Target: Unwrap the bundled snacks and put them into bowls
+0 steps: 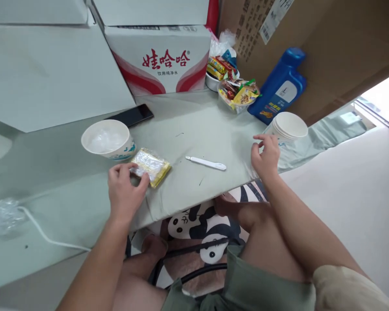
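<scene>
My left hand (pixel 128 185) is at the near-left side of a flat yellow packet with a clear, shiny plastic top (pixel 151 165). Its thumb and fingers grip that end of the packet, which rests on the table. My right hand (pixel 266 157) is raised, palm turned inward, with bent fingers apart and nothing between them. Just behind it stands a stack of white paper bowls (pixel 290 125). A slim white craft knife (pixel 207 163) lies between my hands. Beyond the packet, a white paper bowl (pixel 129 144) holds crumpled clear plastic.
A black phone (pixel 139 115) lies behind the left bowl. White cartons (pixel 162 60) line the back. Two tubs of wrapped snacks (pixel 240 97) and a blue bottle (pixel 278 88) stand at back right, before a brown carton (pixel 327 56). A white cable (pixel 48 239) crosses the left.
</scene>
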Demonstrator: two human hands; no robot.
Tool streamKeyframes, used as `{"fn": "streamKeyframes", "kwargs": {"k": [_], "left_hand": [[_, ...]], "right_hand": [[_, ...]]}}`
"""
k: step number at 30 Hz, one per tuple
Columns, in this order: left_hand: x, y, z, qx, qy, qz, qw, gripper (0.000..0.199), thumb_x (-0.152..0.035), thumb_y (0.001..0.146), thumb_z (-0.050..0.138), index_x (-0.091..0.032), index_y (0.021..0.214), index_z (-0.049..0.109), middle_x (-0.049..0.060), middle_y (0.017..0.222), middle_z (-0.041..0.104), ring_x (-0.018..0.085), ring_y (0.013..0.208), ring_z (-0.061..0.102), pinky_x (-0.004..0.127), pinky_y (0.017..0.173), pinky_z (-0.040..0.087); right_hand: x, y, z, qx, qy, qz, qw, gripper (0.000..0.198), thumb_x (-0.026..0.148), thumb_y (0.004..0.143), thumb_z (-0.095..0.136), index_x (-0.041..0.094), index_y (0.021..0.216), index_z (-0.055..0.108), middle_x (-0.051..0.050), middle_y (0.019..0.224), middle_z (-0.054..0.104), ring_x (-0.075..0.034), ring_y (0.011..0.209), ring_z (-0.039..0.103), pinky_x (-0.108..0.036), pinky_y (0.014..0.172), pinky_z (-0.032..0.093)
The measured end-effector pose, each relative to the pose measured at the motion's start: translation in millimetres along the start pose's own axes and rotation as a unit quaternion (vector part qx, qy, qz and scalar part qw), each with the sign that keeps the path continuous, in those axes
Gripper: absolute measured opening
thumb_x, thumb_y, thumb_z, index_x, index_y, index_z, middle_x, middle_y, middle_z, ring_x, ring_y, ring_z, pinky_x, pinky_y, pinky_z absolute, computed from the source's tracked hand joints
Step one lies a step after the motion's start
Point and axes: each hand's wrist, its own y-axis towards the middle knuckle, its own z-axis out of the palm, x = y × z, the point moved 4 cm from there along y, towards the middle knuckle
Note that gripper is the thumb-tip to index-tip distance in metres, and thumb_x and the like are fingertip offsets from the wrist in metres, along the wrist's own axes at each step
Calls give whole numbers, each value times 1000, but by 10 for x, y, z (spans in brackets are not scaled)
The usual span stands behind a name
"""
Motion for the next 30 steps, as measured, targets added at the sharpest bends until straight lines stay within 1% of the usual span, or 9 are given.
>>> {"fn": "streamKeyframes", "kwargs": {"k": [2,4,10,12,16,20,24,27,30], "left_hand": [[-45,-1,47,-1,2,-2,1000,28,-35,79,64,-21,103,63,12,105,55,31,110,57,51,104,48],[-93,-11,94,1,5,-9,1000,28,-33,79,64,-20,103,63,11,106,55,31,111,57,49,105,48],[-145,-55,111,23,-52,-42,997,28,-26,80,67,-19,107,64,11,115,54,27,113,59,46,107,48],[-78,-55,25,30,-107,-62,992,30,-25,82,67,-20,110,63,10,119,54,24,115,60,42,104,51],[204,-29,-324,-46,-199,-135,970,29,-21,84,63,-21,113,62,10,122,57,21,119,59,36,97,53],[507,-38,-658,-118,-317,-240,910,27,-16,81,62,-21,107,63,8,119,62,21,115,60,34,93,52],[671,-83,-876,-132,-438,-328,826,24,-16,78,62,-21,101,63,9,117,63,20,110,60,32,92,49],[767,-113,-999,-138,-516,-354,768,20,-20,80,61,-22,100,63,7,108,64,20,107,60,32,90,47],[896,-123,-1095,-146,-579,-370,712,15,-25,83,59,-23,97,63,4,98,63,19,99,59,31,87,44]], "right_hand": [[187,-85,97,38,44,-51,997,24,20,86,46,21,101,64,-11,99,65,-25,88,63,-45,92,53],[533,-231,251,87,99,-124,983,22,20,88,47,22,102,65,-12,102,67,-26,93,64,-43,89,53],[1654,-832,620,205,202,-342,895,29,14,90,50,23,114,65,-10,119,71,-26,110,66,-41,90,48],[1892,-952,673,208,217,-367,880,30,13,90,51,23,115,65,-10,122,71,-26,113,66,-41,91,48],[2221,-1089,719,188,235,-390,871,28,12,89,52,24,112,63,-11,121,71,-27,112,68,-42,89,50],[2522,-1255,685,162,264,-423,852,29,8,86,55,26,109,61,-9,111,71,-26,103,70,-42,85,54],[2989,-1327,614,166,326,-436,822,34,2,81,58,23,107,60,-9,107,69,-26,102,70,-42,86,56],[3640,-1213,704,220,341,-440,801,33,6,83,59,24,111,60,-11,116,67,-26,107,68,-43,89,57],[4589,-998,1030,224,340,-448,796,29,14,86,58,27,112,60,-10,113,66,-27,109,66,-44,89,58]]}}
